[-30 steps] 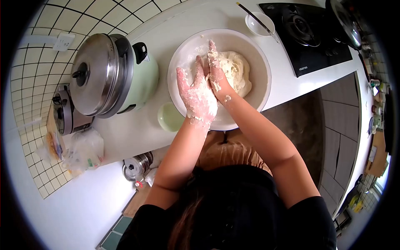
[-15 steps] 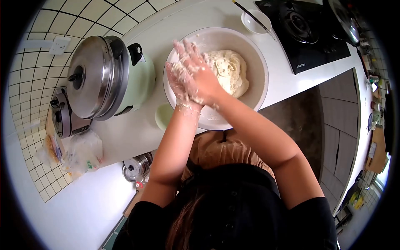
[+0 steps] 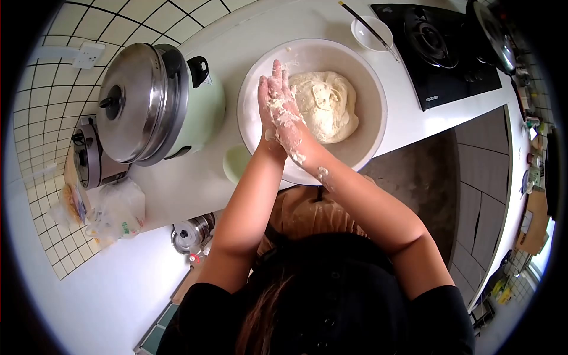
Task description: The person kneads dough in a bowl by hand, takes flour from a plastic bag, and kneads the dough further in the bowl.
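A pale ball of dough (image 3: 331, 115) rests in the right part of a large white basin (image 3: 370, 145). My left hand (image 3: 265, 115) and my right hand (image 3: 287, 123) meet over the basin's left side, palm against palm. Their fingers are stretched out and point away from me. Bits of sticky dough coat the right hand and reach its wrist. Both hands are apart from the dough ball, and no object shows between them. Most of the left hand is hidden behind the right.
A light green cooker (image 3: 204, 112) with a steel lid stands left of the basin, a smaller cooker (image 3: 97, 157) beyond it. A pale green bowl (image 3: 233, 163) sits beside the basin. Behind it are a white bowl (image 3: 364, 38) with chopsticks (image 3: 370, 25) and a black gas stove (image 3: 444, 65).
My right hand has turned from lying across the left to standing edge-on against it, both palms now lined up. The dough ball has stayed in the basin.
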The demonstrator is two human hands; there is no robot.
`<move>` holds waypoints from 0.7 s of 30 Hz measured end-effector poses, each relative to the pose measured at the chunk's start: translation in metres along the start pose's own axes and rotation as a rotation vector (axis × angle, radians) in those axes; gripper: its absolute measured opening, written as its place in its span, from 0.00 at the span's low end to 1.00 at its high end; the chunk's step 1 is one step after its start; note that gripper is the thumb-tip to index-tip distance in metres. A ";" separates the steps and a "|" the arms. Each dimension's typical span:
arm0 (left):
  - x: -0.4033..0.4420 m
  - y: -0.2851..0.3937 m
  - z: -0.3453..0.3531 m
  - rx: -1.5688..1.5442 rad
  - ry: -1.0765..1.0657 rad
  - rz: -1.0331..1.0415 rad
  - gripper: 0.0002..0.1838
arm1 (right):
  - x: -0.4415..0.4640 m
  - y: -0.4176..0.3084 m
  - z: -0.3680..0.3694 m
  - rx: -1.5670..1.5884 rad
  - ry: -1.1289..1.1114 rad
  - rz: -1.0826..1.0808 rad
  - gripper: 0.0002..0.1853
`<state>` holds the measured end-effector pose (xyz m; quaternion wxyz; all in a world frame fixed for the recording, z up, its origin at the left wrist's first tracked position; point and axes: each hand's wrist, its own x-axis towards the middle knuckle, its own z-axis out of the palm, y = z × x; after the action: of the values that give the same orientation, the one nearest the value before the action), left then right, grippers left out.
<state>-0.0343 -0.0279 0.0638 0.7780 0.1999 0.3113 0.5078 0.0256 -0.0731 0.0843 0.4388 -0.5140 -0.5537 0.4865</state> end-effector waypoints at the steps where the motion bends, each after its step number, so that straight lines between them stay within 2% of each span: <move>1: 0.000 -0.001 0.002 -0.007 -0.013 0.005 0.35 | 0.005 0.004 -0.003 -0.008 -0.028 0.028 0.31; 2: -0.006 -0.006 0.006 0.050 -0.026 0.055 0.35 | 0.014 0.013 -0.005 -0.178 0.051 -0.171 0.32; 3: -0.018 -0.011 0.028 0.042 0.125 0.116 0.33 | 0.027 0.007 -0.016 0.154 -0.032 0.101 0.28; 4: -0.030 -0.012 0.039 -0.012 0.183 0.003 0.31 | 0.036 0.009 -0.026 0.276 -0.063 0.248 0.28; 5: -0.038 -0.012 0.045 -0.065 0.236 -0.111 0.29 | 0.040 0.007 -0.029 0.314 -0.074 0.293 0.27; 6: -0.040 -0.013 0.042 -0.089 0.157 -0.152 0.28 | 0.044 0.005 -0.033 0.351 -0.084 0.340 0.27; 7: -0.039 -0.012 0.041 -0.035 0.160 -0.110 0.29 | 0.048 0.003 -0.036 0.388 -0.091 0.386 0.26; 9: -0.037 -0.008 0.043 0.069 0.171 -0.021 0.29 | 0.037 0.002 -0.025 0.267 -0.054 0.139 0.26; 10: -0.035 -0.005 0.040 0.085 0.097 0.057 0.32 | 0.030 0.001 -0.016 0.385 -0.041 0.196 0.27; 11: -0.020 -0.003 0.019 -0.011 0.083 -0.020 0.36 | 0.021 -0.004 -0.013 0.377 -0.090 0.266 0.27; 13: -0.004 -0.002 -0.004 0.254 -0.021 -0.041 0.38 | 0.008 -0.030 -0.016 0.357 -0.179 0.396 0.28; 14: -0.001 0.000 -0.010 0.278 0.005 -0.005 0.37 | 0.004 -0.041 -0.017 0.344 -0.226 0.461 0.29; 15: -0.001 0.005 -0.010 0.303 0.032 0.027 0.36 | -0.003 -0.039 -0.012 0.327 -0.218 0.435 0.30; 16: 0.000 0.009 -0.006 0.282 0.205 0.040 0.35 | -0.010 -0.025 -0.002 0.316 -0.153 0.333 0.31; 18: 0.002 0.007 -0.008 0.198 0.203 -0.020 0.33 | -0.010 -0.005 0.007 0.332 -0.086 0.282 0.33; 20: -0.005 0.002 0.007 0.008 0.171 -0.065 0.31 | 0.005 0.009 -0.002 0.424 -0.118 0.413 0.32; 21: -0.015 -0.008 0.020 -0.005 0.296 0.013 0.29 | 0.011 0.006 -0.010 0.470 -0.099 0.441 0.32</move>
<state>-0.0196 -0.0448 0.0770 0.7209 0.1229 0.4201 0.5373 0.0353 -0.0612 0.0797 0.4022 -0.4817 -0.3223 0.7088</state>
